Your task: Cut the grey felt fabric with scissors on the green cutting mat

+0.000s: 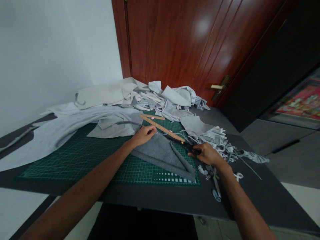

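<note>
My right hand (206,154) is closed around the black handles of a pair of scissors (183,143), whose blades point left along the far edge of a dark grey fabric piece (157,148). My left hand (145,134) pinches the fabric at its upper left edge, fingers closed. The grey fabric lies on a green cutting mat (100,163), with a folded strip along its right side. Just beyond the blades rests a wooden ruler (162,128), angled across the mat. How far the blades are apart is hard to make out.
Light grey cloth (67,126) spreads over the left side of the table (252,193). Fabric pieces (180,95) are heaped at the back, against a wooden door (170,40). Thin cloth scraps (225,146) and a metal tool (216,183) lie near my right forearm.
</note>
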Tool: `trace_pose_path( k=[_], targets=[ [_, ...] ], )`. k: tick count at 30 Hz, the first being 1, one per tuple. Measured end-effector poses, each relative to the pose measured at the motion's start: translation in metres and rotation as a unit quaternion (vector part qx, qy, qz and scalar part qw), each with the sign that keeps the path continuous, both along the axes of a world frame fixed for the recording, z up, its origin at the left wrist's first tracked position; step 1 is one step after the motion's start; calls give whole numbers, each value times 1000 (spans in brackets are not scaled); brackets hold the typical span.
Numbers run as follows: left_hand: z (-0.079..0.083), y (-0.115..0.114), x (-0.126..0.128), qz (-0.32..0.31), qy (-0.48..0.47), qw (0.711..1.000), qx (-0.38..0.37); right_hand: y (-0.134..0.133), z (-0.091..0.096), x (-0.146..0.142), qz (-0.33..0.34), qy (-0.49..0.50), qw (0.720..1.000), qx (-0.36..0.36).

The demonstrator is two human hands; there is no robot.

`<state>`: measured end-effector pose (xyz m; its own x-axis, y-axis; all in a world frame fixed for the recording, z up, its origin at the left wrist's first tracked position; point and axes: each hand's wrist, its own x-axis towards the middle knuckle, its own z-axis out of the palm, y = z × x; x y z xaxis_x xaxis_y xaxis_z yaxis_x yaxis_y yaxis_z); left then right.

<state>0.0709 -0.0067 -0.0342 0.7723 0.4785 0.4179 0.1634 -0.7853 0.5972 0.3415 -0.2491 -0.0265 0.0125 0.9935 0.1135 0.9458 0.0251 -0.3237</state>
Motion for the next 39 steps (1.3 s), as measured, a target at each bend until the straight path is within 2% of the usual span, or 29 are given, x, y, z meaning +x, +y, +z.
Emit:
trace_pose_path(
  k=[17, 32, 39],
  targets=[
    [0, -3, 2, -11, -26, 1000, -11, -1, 3, -2, -4, -2, 1000, 12],
    [5, -10, 1, -15, -27, 999, -31, 0, -6, 2, 16, 53, 998, -11],
    [2, -13, 4, -42, -21, 998, -31, 0, -8, 2, 6, 55, 998, 3]
  ],
)
